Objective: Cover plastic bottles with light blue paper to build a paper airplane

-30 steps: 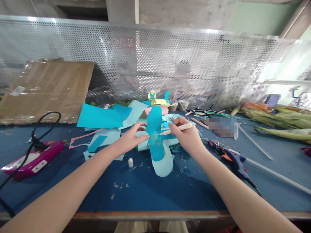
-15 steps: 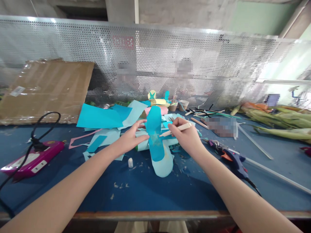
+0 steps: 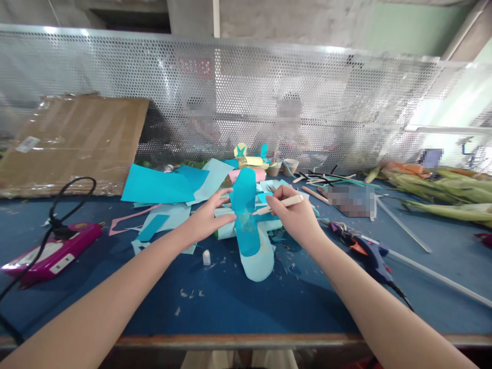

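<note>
The blue paper craft (image 3: 245, 192) sits mid-surface between the two hands, its bright blue rounded strip running away from me, with a pale blue rounded strip (image 3: 260, 266) showing beneath its near end. Where they cross the middle I see a cloudy smear (dried glue, or something like it; I can't tell which). From the right, I watch the right hand (image 3: 295, 210) hold a pale pen-like tool (image 3: 292, 201), its fingers pinched narrowly around the barrel and its tip at the strip's right edge; contact there is too fine for me to judge. The left hand (image 3: 209, 214) is at the opposite edge, thumb and fingers spread apart, though I can't tell whether they grip the paper.

Just nearer to me, left of the craft, a small white cap (image 3: 206, 258) rests on the blue surface (image 3: 215, 312). Paper sheets (image 3: 157, 184) and offcuts lie farther left, then a magenta power strip (image 3: 57, 253) with a black plug in it. On my right I have a dark blue glue gun (image 3: 372, 259) and, beyond it, pale green husks (image 3: 434, 189). Behind the craft are a yellow paper model (image 3: 253, 161) and small cups (image 3: 290, 166); a cardboard sheet (image 3: 73, 148) leans at the back left, before a perforated metal screen (image 3: 246, 77).
</note>
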`<state>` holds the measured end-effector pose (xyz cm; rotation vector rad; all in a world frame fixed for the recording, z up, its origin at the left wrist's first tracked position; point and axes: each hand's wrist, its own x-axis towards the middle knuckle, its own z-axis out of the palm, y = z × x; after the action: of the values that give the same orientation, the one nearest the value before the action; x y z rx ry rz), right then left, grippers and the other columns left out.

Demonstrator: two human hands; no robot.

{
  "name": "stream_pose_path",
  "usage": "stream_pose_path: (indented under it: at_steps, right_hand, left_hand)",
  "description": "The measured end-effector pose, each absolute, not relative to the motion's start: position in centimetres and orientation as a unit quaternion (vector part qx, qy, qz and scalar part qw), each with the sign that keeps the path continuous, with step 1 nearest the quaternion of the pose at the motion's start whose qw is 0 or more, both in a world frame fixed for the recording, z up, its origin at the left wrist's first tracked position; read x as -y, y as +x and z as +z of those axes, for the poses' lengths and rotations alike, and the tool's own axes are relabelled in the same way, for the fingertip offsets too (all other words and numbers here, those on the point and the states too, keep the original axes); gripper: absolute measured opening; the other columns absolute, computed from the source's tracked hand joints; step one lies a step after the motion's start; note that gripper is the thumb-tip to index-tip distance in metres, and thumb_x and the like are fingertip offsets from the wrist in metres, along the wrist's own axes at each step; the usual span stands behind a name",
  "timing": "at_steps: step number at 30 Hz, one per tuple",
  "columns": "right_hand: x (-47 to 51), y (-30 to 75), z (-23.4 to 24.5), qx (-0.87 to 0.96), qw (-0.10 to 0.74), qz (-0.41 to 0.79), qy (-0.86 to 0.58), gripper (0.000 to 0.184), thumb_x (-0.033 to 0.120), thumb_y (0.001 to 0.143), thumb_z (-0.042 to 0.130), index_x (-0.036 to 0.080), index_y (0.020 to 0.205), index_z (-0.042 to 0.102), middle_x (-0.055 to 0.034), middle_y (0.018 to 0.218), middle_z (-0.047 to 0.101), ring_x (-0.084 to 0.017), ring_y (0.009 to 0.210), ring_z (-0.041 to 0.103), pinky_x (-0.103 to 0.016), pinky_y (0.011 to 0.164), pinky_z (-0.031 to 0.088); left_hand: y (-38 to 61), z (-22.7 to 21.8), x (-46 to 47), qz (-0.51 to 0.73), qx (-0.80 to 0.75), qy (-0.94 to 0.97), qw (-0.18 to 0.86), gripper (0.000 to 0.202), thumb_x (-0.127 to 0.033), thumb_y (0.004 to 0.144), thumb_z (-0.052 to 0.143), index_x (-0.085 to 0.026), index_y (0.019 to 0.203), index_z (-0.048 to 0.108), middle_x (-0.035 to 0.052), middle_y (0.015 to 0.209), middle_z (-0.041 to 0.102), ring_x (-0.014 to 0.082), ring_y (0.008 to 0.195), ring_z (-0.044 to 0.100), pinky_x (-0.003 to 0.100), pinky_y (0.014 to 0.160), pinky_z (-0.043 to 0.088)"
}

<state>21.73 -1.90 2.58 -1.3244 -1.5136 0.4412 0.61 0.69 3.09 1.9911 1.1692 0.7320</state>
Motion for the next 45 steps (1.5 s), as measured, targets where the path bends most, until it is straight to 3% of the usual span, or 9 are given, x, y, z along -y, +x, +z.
stream_pose_path:
  at_steps: [7, 14, 20, 29, 37, 45]
  right_hand:
    - [1.83, 21.84, 2.48, 0.632, 0.513, 0.181, -0.552, 0.025, 0.034, 0.077, 0.055, 0.023, 0.06, 0.041, 0.0048, 0.054, 0.051, -0.013, 0.054, 0.043, -0.028, 0.053, 0.031]
    - [1.86, 21.84, 2.41, 0.64, 0.514, 0.183, -0.541, 0.026, 0.037, 0.079, 0.055, 0.023, 0.061, 0.042, 0.0042, 0.055, 0.051, -0.013, 0.053, 0.043, -0.028, 0.053, 0.03]
    - [1.97, 21.71, 2.58, 0.646, 0.506, 0.193, -0.538, 0.03, 0.036, 0.078, 0.056, 0.023, 0.058, 0.039, 0.004, 0.053, 0.049, -0.013, 0.053, 0.042, -0.027, 0.052, 0.03]
    - [2.08, 21.74, 2.73, 0.645, 0.506, 0.191, -0.54, 0.029, 0.037, 0.078, 0.056, 0.023, 0.058, 0.04, 0.0036, 0.054, 0.05, -0.013, 0.054, 0.043, -0.028, 0.053, 0.031]
    - [2.09, 21.65, 2.72, 0.647, 0.509, 0.182, -0.538, 0.029, 0.039, 0.079, 0.056, 0.023, 0.059, 0.042, 0.0032, 0.055, 0.051, -0.013, 0.053, 0.043, -0.028, 0.052, 0.031]
    - [2.04, 21.69, 2.7, 0.648, 0.5, 0.182, -0.545, 0.028, 0.037, 0.079, 0.056, 0.022, 0.059, 0.042, 0.0033, 0.056, 0.052, -0.013, 0.054, 0.044, -0.028, 0.052, 0.032]
  left_hand:
    - [0.41, 2.58, -1.41, 0.269, -0.441, 0.79, 0.329, 0.054, -0.048, 0.082, 0.056, -0.025, 0.131, 0.05, 0.0069, 0.145, 0.048, 0.0321, 0.135, 0.041, 0.045, 0.105, 0.04]
    - [0.51, 2.91, -1.01, 0.274, -0.44, 0.783, 0.344, 0.059, -0.046, 0.082, 0.057, -0.024, 0.136, 0.047, 0.0084, 0.149, 0.044, 0.03, 0.137, 0.038, 0.046, 0.107, 0.038]
    - [0.55, 3.01, -0.91, 0.275, -0.438, 0.782, 0.348, 0.056, -0.047, 0.082, 0.058, -0.027, 0.133, 0.05, 0.0069, 0.145, 0.048, 0.0325, 0.136, 0.04, 0.046, 0.104, 0.041]
    - [0.5, 2.92, -1.08, 0.278, -0.424, 0.791, 0.342, 0.055, -0.045, 0.082, 0.056, -0.025, 0.133, 0.049, 0.0077, 0.145, 0.049, 0.028, 0.134, 0.042, 0.045, 0.107, 0.038]
    - [0.48, 2.66, -1.13, 0.274, -0.466, 0.777, 0.322, 0.061, -0.049, 0.08, 0.057, -0.029, 0.136, 0.045, 0.0077, 0.145, 0.049, 0.0342, 0.135, 0.04, 0.046, 0.102, 0.043]
    - [0.37, 2.58, -1.25, 0.274, -0.451, 0.785, 0.323, 0.059, -0.052, 0.081, 0.057, -0.029, 0.134, 0.047, 0.0059, 0.146, 0.048, 0.0333, 0.135, 0.041, 0.046, 0.103, 0.043]
